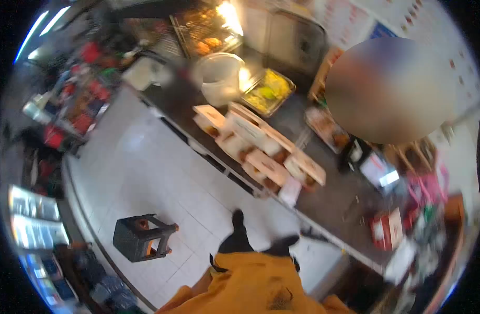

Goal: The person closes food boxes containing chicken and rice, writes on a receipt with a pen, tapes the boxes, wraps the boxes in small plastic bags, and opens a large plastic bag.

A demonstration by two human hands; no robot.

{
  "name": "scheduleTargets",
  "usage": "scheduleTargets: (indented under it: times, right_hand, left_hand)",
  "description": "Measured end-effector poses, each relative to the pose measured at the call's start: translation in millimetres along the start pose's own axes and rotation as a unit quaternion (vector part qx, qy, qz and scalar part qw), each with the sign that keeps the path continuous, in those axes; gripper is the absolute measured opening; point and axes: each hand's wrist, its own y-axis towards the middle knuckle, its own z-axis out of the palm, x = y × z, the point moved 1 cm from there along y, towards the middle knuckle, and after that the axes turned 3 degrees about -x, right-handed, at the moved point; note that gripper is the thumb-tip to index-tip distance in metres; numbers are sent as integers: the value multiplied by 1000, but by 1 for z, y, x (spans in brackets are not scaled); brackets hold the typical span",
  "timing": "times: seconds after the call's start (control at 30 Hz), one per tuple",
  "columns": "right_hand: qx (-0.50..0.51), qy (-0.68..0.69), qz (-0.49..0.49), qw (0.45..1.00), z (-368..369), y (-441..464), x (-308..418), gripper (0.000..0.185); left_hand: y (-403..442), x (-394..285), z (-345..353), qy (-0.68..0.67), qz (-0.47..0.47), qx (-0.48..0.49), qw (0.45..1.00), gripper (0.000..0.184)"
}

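Observation:
Neither of my hands shows. Part of my bare left forearm (201, 284) appears beside my orange shirt (261, 282), with something dark and strap-like near its end; the hand itself cannot be made out. My right arm is hidden apart from the sleeve (335, 304) at the bottom edge. In front of me, several open white cardboard food boxes (243, 127) stand in a group along the edge of the dark counter (334, 201), with brownish food partly visible inside. A small pale pink-white packet or paper (290, 192) lies by the nearest box.
Behind the boxes are a large metal pot (219, 78) and a tray of yellow-green food (270, 91). A lit display rack (203, 31) stands at the back. A red-and-white box (386, 230) sits at right. A black stool (144, 238) occupies the tiled floor. A blurred patch covers the upper right.

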Motion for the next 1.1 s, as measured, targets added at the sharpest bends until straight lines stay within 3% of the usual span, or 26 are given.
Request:
scheduleTargets:
  times: [0.2, 0.27, 0.3, 0.33, 0.37, 0.4, 0.43, 0.47, 0.5, 0.63, 0.7, 0.73, 0.77, 0.8, 0.83, 0.9, 0.93, 0.97, 1.0, 1.03, 1.07, 1.1]
  right_hand:
    - [72, -11, 59, 996, 68, -27, 9, 49]
    - [159, -74, 3, 985, 74, -24, 19, 46]
    - [228, -123, -78, 963, 74, -27, 36, 45]
    - [281, -118, -155, 940, 73, -37, 60, 44]
    - [285, -69, -165, 942, 73, -48, 77, 42]
    - [179, 164, 1, 970, 72, -50, 62, 40]
    - [16, 415, 96, 904, 70, -55, 49, 37]
    - [-58, 315, 171, 932, 74, -31, 4, 34]
    - [-121, 208, 172, 955, 103, -36, -4, 34]
    - [-22, 131, 118, 984, 121, -28, -34, 40]
    - [58, 213, 91, 971, 104, 3, -72, 45]
    - [128, 345, 74, 927, 89, 43, -118, 47]
    - [219, 504, 83, 831, 73, 103, -187, 50]
    - [271, 281, 14, 920, 58, 64, -99, 40]
    - [305, 46, -78, 948, 46, 7, 20, 33]
    - [170, 1, -266, 949, 37, -55, 184, 25]
    - [102, 176, -136, 970, 22, 2, 179, 26]
    - [-93, -45, -140, 985, 26, 30, 217, 35]
    - [-116, 77, -295, 945, 39, 52, 235, 45]
    - [-70, 116, -269, 953, 55, 50, 267, 48]
    - [-23, 156, -241, 958, 73, 46, 300, 50]
    - [-39, 72, -114, 990, 96, 87, 310, 49]
  left_hand:
    - [22, -108, -58, -66, 82, 120, 987, 65]
    - [13, -153, -75, -62, 151, 204, 965, 64]
    - [2, -176, -86, -66, 207, 267, 939, 64]
    - [-18, -198, -100, -199, 248, 379, 869, 63]
    - [-35, -214, -117, -505, 162, 467, 708, 62]
    - [-18, -202, -127, -672, 121, 350, 641, 62]
    - [-4, -189, -129, -713, 95, 240, 652, 62]
    - [9, -179, -125, -683, 63, 165, 709, 63]
    - [18, -166, -120, -653, 29, 128, 746, 63]
    - [30, -143, -97, -577, -42, 136, 804, 65]
    - [29, -162, -92, -567, -36, 190, 801, 66]
    - [25, -184, -89, -559, -30, 229, 796, 66]
    - [18, -214, -90, -548, -5, 278, 789, 67]
    - [3, -254, -91, -520, 28, 334, 785, 67]
    - [-16, -297, -90, -477, 68, 387, 786, 68]
    - [-67, -379, -85, -326, 164, 418, 832, 68]
    - [-92, -405, -71, -224, 219, 437, 843, 65]
    - [-100, -417, -46, -126, 254, 424, 860, 63]
    - [-108, -424, -19, -26, 286, 405, 868, 61]
    - [-115, -430, 8, 77, 314, 381, 866, 59]
    - [-121, -430, 36, 93, 328, 351, 872, 57]
    - [-126, -425, 66, 109, 338, 320, 878, 54]
